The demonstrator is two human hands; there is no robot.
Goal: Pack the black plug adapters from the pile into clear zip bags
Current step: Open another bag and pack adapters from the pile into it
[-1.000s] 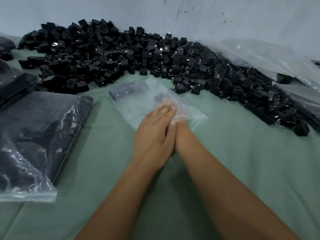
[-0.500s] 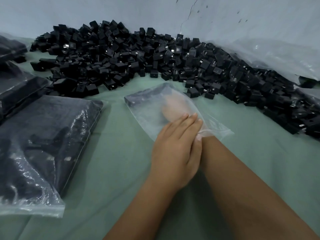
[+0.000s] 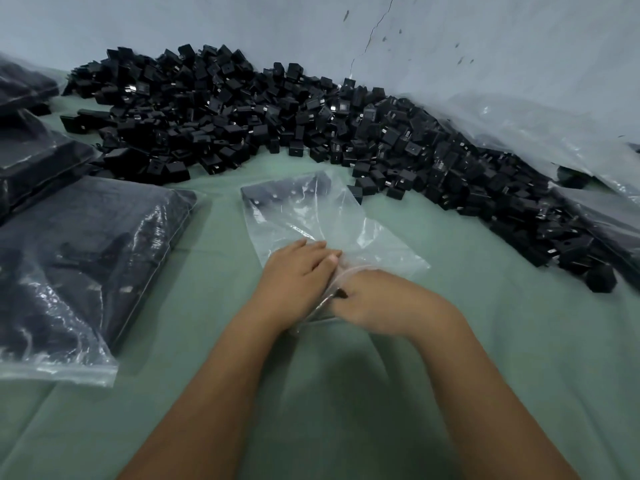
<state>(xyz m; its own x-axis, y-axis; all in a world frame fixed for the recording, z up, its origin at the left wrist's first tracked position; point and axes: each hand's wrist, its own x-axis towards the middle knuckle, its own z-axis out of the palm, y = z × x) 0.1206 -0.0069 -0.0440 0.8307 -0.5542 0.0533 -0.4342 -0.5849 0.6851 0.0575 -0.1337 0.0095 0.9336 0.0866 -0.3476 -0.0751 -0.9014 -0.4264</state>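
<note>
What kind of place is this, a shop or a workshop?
Most likely a small packing workshop: a big pile of black plug adapters lies loose on a green cloth, with filled zip bags stacked beside it against a cracked wall.

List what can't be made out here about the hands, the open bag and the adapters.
- Right hand, head view: motion-blurred, so its grip at the bag mouth is unclear.
- Clear zip bag: adapter count unreadable through glare and creases.
- Packed bag: cut off by the left edge.
- Pile of adapters: its right end is hidden under loose plastic sheeting.
- Left hand: fingertips hidden among the plastic.
</note>
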